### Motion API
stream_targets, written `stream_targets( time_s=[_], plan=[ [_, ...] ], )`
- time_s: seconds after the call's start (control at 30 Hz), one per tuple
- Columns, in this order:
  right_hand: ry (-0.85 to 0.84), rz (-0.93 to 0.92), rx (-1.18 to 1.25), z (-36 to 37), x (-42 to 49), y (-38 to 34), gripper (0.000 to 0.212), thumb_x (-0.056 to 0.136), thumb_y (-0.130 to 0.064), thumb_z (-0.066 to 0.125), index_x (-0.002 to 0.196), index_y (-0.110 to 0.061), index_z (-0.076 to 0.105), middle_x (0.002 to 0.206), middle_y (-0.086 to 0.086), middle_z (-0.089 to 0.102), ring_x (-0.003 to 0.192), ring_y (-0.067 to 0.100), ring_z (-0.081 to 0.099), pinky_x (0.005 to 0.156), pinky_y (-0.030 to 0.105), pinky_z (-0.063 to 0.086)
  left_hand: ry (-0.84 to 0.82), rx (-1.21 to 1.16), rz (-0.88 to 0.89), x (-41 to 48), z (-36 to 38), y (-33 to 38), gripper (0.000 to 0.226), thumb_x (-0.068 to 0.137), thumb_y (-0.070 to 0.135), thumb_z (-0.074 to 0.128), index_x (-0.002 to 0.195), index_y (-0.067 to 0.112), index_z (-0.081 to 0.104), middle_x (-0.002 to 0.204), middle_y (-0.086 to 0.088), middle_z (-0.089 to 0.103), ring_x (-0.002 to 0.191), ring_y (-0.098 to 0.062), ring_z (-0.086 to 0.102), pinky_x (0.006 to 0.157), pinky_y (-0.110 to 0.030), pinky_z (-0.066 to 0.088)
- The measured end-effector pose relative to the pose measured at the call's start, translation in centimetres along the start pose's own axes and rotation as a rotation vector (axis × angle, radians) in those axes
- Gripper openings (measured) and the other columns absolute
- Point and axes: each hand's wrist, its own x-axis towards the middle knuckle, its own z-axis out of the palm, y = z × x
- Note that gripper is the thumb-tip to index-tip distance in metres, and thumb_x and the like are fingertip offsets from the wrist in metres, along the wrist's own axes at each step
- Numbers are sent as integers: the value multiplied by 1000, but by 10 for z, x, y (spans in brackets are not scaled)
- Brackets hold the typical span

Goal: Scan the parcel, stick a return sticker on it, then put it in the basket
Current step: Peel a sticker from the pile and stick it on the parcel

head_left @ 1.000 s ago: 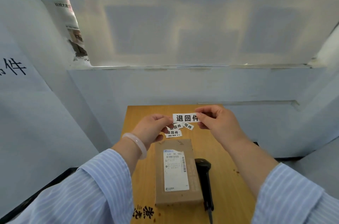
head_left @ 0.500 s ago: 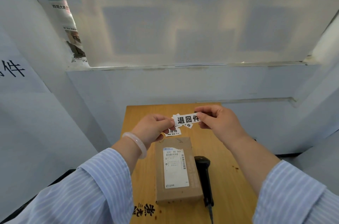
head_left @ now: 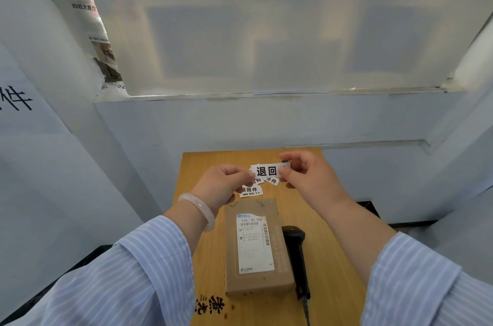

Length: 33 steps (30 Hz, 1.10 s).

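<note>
A brown cardboard parcel (head_left: pixel 254 248) with a white shipping label lies flat on the small wooden table (head_left: pixel 333 259). Above the table's far half I hold a white return sticker (head_left: pixel 266 171) with black characters between both hands. My left hand (head_left: pixel 221 187) pinches its left end. My right hand (head_left: pixel 306 176) pinches its right end, and the thumb covers the last character. Several more return stickers (head_left: pixel 250 189) lie loose on the table just beyond the parcel. No basket is in view.
A black handheld barcode scanner (head_left: pixel 296 253) lies on the table right beside the parcel, its cable running off the near edge. Pale blue walls close in on the left, back and right. A frosted window (head_left: pixel 266 26) sits above the table.
My right thumb has slid further over the sticker's right end and now hides its last character. Both hands stay over the far half of the table. Parcel and scanner have not moved.
</note>
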Motion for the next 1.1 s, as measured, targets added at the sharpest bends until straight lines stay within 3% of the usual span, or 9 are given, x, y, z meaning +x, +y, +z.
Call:
stream_targets(
  time_s=[0.23, 0.8, 1.0, 1.1],
  plan=[
    [-22, 27, 69, 2, 1, 1, 17, 90, -10, 65, 102, -21, 64, 88, 4, 73, 74, 12, 70, 69, 24, 59, 23, 74, 14, 1, -1, -3, 13, 85, 22, 66, 88, 13, 75, 70, 8, 71, 62, -9, 51, 57, -24, 44],
    [-34, 32, 60, -1, 5, 7, 20, 90, -12, 66, 108, -18, 64, 91, 3, 72, 80, 16, 70, 73, 27, 60, 8, 69, 4, 3, 2, -2, 6, 83, 17, 71, 84, 14, 76, 72, 3, 70, 62, -10, 48, 58, -25, 41],
    [38, -13, -149, 3, 3, 11, 37, 83, -25, 74, 116, -30, 58, 109, -12, 58, 97, 6, 58, 68, 11, 46, 18, 65, 19, 2, 5, -4, 5, 81, 23, 74, 78, 19, 75, 69, 7, 70, 60, -9, 48, 57, -24, 42],
    [100, -102, -276, 6, -1, 9, 26, 80, -33, 75, 102, -29, 62, 105, -12, 55, 94, 5, 54, 67, 11, 39, 37, 100, 41, 1, 7, -4, 6, 82, 23, 73, 79, 18, 74, 70, 7, 70, 58, -6, 50, 59, -24, 42]
  ],
)
